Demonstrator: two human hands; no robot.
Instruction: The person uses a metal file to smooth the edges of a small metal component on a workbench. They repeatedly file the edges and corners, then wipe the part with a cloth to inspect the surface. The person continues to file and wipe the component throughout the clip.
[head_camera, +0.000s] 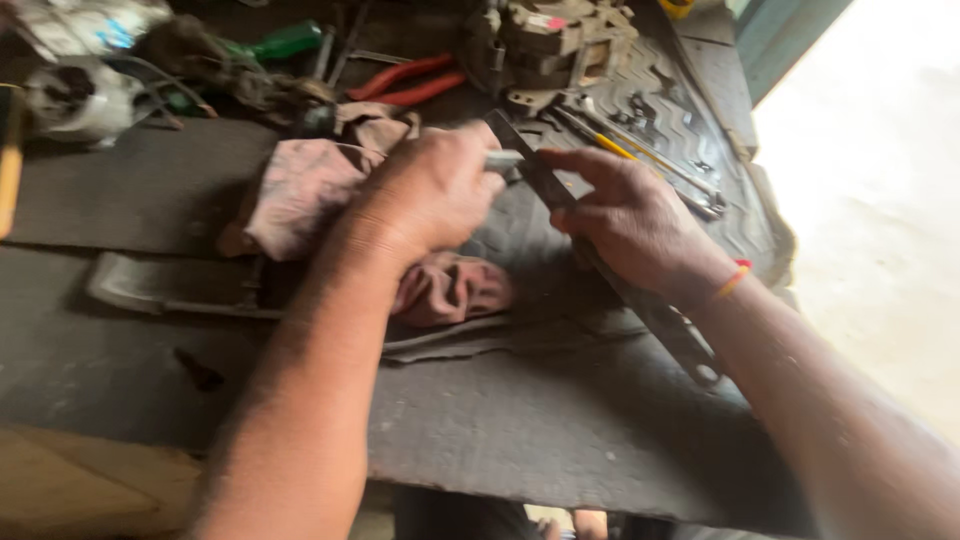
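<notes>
Workbench (560, 430) of dark, worn surface spreads under both hands, with a ribbed rubber mat (690, 120) covering its far right part. Pink-brown rag (300, 190), crumpled and stained, lies beneath and to the left of the left hand's fingers, and a fold of it shows again just below that hand's wrist. Beyond the fingertips of both hands sits a grey metal machine part (550, 45), blocky and greasy. A long flat metal bar (600, 265), dark and narrow, runs slantwise from just above the fingers of both hands down under the right hand to a holed end past the right wrist.

The right hand (630, 225) is closed around the middle of this bar, thumb on top and fingers curled beneath, an orange-red thread band at its wrist. The left hand (435, 190) is curled nearly shut, fingers (480, 165) pinching a small pale metal piece (503, 159) that touches the bar's upper part, just across from the right thumb. Motion blur hides what kind of piece it is.

Red-handled pliers (410, 80) lie beyond the left knuckles, a green-handled screwdriver (285, 42) farther left of them. A thin yellow-banded tool (640, 150) rests on the mat just beyond the right fingertips.
</notes>
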